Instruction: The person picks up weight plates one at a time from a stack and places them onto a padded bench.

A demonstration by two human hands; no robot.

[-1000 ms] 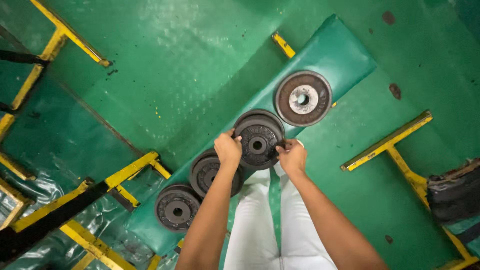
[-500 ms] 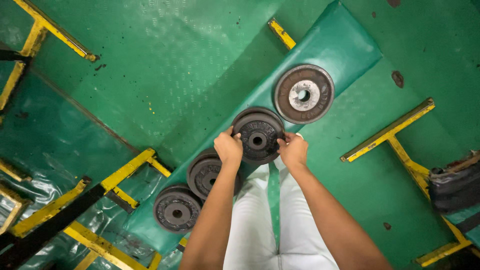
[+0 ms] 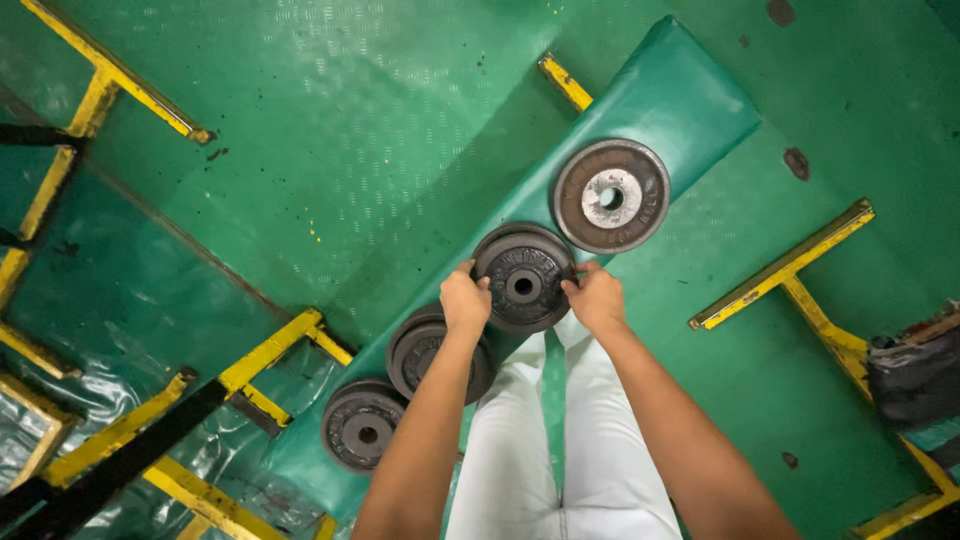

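A long green padded bench (image 3: pixel 690 95) runs diagonally across the view, with several round iron weight plates lying flat on it. My left hand (image 3: pixel 465 300) grips the left rim of a dark plate (image 3: pixel 523 277) at the bench's middle, and my right hand (image 3: pixel 597 297) grips its right rim. Beyond it lies a larger grey plate with a pale hub (image 3: pixel 611 195). Nearer to me lie two more dark plates (image 3: pixel 425 350) (image 3: pixel 362 425), the first partly hidden by my left forearm. My legs in white trousers (image 3: pixel 560 450) stand below the bench.
The floor is green textured matting (image 3: pixel 330 130). Yellow metal bench frames stand at the left (image 3: pixel 110 85), lower left (image 3: pixel 265 355) and right (image 3: pixel 800 275). A dark bag (image 3: pixel 915 375) sits at the right edge. A black bar (image 3: pixel 90 485) crosses the lower left corner.
Both hands stay on the rim of the middle dark plate. The view has shifted slightly, so the plates sit a little lower and to the right in frame.
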